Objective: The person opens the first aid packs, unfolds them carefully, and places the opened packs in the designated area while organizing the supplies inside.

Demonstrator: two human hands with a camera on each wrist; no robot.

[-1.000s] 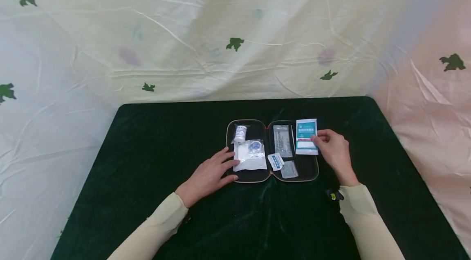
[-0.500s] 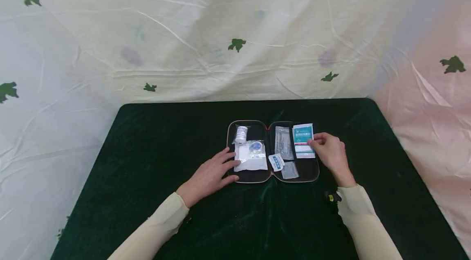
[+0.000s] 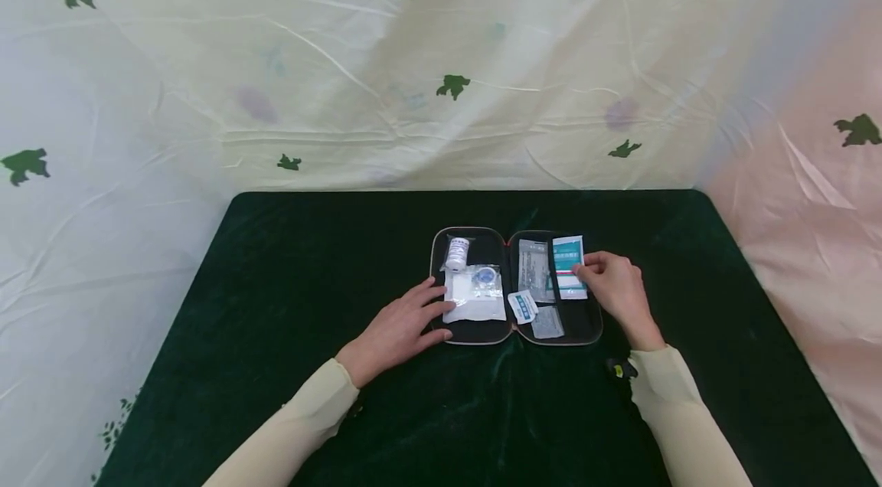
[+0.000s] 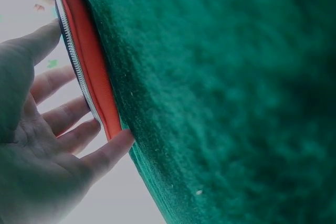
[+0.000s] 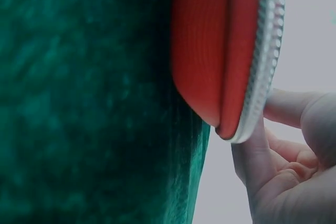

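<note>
A zippered case (image 3: pixel 478 331) lies unfolded on the table, black inside; its red outer side (image 4: pixel 92 56) shows in the left wrist view. My left hand (image 3: pixel 401 328) rests at the left rim, fingers spread, some reaching over the edge. Between thumb and fingers, my right hand (image 3: pixel 615 289) pinches the right side of a teal-and-white packet (image 3: pixel 569 261) over the case's right half. The packet's left edge appears tucked behind a dark vertical strap (image 3: pixel 553 266). In the right wrist view the case's rounded zipper edge (image 5: pixel 257 72) hides the packet.
In the left half sit a small white bottle (image 3: pixel 457 253) and a clear-wrapped white packet (image 3: pixel 472 307). The right half has a long clear sachet (image 3: pixel 534 269), a small white-and-blue packet (image 3: pixel 523 307) and a grey sachet (image 3: pixel 547 322). Dark green cloth covers the table (image 3: pixel 331 257).
My right hand has moved the teal-and-white packet slightly left and towards me, so its left edge now goes behind the strap. The left hand stays at the rim. The head view has shifted slightly.
</note>
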